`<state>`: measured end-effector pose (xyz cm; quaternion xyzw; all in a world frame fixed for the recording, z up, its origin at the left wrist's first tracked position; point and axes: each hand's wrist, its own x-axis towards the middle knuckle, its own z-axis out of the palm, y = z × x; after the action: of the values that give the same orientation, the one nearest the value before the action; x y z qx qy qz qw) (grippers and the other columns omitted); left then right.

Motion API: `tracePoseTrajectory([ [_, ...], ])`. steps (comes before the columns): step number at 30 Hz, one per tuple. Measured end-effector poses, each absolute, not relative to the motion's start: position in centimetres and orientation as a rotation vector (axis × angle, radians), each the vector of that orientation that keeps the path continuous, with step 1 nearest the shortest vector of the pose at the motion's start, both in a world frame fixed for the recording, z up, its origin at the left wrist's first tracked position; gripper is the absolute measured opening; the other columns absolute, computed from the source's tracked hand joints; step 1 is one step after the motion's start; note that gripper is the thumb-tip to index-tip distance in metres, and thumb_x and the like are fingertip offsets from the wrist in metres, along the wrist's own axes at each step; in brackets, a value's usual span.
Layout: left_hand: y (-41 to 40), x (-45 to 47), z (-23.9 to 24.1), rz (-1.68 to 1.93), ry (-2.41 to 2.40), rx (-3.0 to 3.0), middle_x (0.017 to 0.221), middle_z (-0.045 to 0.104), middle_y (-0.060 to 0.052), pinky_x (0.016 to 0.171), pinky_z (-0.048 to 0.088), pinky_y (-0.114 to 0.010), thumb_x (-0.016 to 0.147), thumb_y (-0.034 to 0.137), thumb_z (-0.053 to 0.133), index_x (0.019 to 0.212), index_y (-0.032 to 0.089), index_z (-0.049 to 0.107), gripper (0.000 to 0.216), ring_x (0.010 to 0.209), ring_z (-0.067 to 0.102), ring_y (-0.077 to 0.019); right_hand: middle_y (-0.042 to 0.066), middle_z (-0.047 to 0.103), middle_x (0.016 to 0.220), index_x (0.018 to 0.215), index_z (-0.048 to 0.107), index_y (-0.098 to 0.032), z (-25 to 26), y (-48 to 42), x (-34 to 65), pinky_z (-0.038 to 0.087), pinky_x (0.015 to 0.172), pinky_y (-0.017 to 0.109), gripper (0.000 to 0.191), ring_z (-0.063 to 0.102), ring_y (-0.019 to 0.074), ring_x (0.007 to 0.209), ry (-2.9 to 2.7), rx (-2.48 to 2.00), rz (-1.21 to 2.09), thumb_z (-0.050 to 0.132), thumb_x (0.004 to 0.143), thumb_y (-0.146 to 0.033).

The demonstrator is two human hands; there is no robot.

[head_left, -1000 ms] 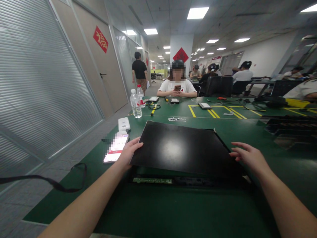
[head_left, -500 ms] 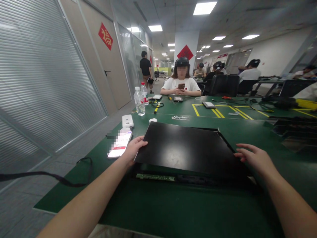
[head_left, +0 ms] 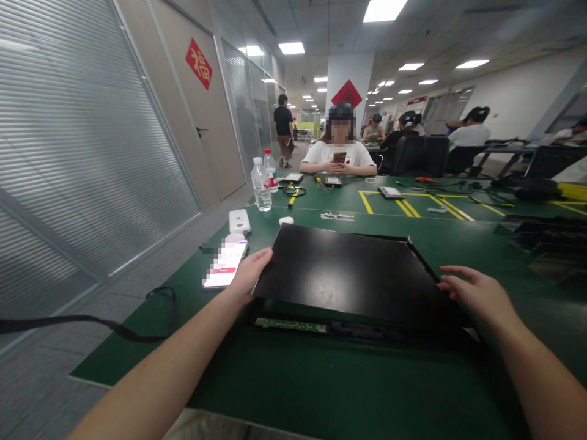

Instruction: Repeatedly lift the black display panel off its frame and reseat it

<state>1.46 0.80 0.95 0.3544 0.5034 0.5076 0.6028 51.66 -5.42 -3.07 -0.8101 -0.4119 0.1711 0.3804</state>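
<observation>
A flat black panel (head_left: 348, 272) lies tilted over a dark frame on the green table (head_left: 321, 391). A thin green circuit strip (head_left: 291, 325) shows under its near edge. My left hand (head_left: 250, 275) grips the panel's left edge, thumb on top. My right hand (head_left: 477, 296) rests at the panel's right edge with its fingers curled against it; whether they grip it is hidden.
A lit phone (head_left: 226, 264) and a white box (head_left: 239, 220) lie left of the panel. Two water bottles (head_left: 261, 190) stand beyond. A person in white (head_left: 338, 156) sits across the table with a phone. Other people sit at the far right; one stands in the corridor.
The panel's far edge has dropped lower toward the frame. Both hands stay at its side edges. The view has shifted slightly.
</observation>
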Motion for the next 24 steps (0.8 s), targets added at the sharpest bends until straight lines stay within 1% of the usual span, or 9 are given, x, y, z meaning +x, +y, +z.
tracePoseTrajectory([
  [5,1.0,1.4,0.8,1.186,1.141,0.806,0.087,0.088,-0.007,0.076,0.067,-0.029,0.087,0.019,0.088,0.111,0.015,0.086,0.024,0.082,0.085,-0.0239,0.011,0.082,0.079,0.107,0.081,-0.025,-2.9,-5.5,51.3,0.056,0.069,0.045,0.044,0.073,0.0297,0.066,-1.048,-2.087,0.419,0.07,0.071,-0.048],
  [9,0.9,1.5,0.8,1.196,1.141,0.796,0.083,0.088,-0.006,0.072,0.066,-0.028,0.086,0.012,0.082,0.111,0.015,0.086,0.025,0.075,0.083,-0.0214,0.01,0.082,0.078,0.107,0.081,-0.025,-3.2,-5.5,51.7,0.056,0.069,0.045,0.045,0.074,0.0302,0.066,-1.094,-2.088,0.386,0.07,0.072,-0.052],
  [12,0.7,1.5,0.7,1.194,1.159,0.823,0.083,0.087,-0.005,0.072,0.065,-0.028,0.085,0.012,0.083,0.111,0.015,0.087,0.027,0.07,0.081,-0.0201,0.009,0.083,0.078,0.109,0.081,-0.027,-3.3,-5.5,52.0,0.056,0.068,0.045,0.045,0.075,0.0303,0.067,-1.116,-2.107,0.382,0.069,0.073,-0.053],
  [14,0.6,1.5,0.6,1.199,1.178,0.848,0.084,0.088,-0.006,0.073,0.065,-0.029,0.083,0.015,0.086,0.111,0.015,0.088,0.029,0.072,0.081,-0.0214,0.008,0.084,0.08,0.11,0.081,-0.027,-3.2,-5.5,52.1,0.055,0.069,0.045,0.047,0.076,0.0308,0.069,-1.124,-2.139,0.387,0.068,0.074,-0.053],
  [18,0.7,1.4,0.5,1.212,1.212,0.866,0.087,0.088,-0.007,0.079,0.066,-0.032,0.077,0.02,0.093,0.11,0.018,0.088,0.034,0.083,0.084,-0.026,0.009,0.084,0.082,0.112,0.082,-0.026,-3.6,-5.4,52.2,0.053,0.067,0.043,0.048,0.076,0.0309,0.069,-1.165,-2.167,0.324,0.067,0.075,-0.054],
  [20,0.8,1.3,0.4,1.219,1.219,0.863,0.093,0.089,-0.008,0.087,0.067,-0.035,0.074,0.021,0.095,0.108,0.018,0.089,0.035,0.093,0.085,-0.0285,0.008,0.084,0.081,0.112,0.082,-0.027,-3.9,-5.3,52.4,0.053,0.066,0.043,0.047,0.076,0.0307,0.07,-1.182,-2.16,0.279,0.067,0.076,-0.053],
  [22,0.9,1.2,0.1,1.234,1.22,0.871,0.105,0.09,-0.009,0.098,0.065,-0.038,0.071,0.021,0.097,0.107,0.019,0.089,0.037,0.107,0.084,-0.0315,0.008,0.083,0.08,0.112,0.082,-0.027,-4.2,-5.2,52.5,0.053,0.067,0.043,0.047,0.076,0.0309,0.071,-1.191,-2.162,0.261,0.066,0.077,-0.053],
  [24,1.1,0.9,-0.2,1.258,1.222,0.905,0.121,0.088,-0.011,0.11,0.061,-0.043,0.066,0.024,0.1,0.105,0.019,0.089,0.041,0.123,0.079,-0.0351,0.008,0.083,0.08,0.111,0.082,-0.027,-4.3,-5.2,52.4,0.053,0.068,0.044,0.046,0.076,0.0308,0.071,-1.205,-2.161,0.253,0.066,0.077,-0.054],
])
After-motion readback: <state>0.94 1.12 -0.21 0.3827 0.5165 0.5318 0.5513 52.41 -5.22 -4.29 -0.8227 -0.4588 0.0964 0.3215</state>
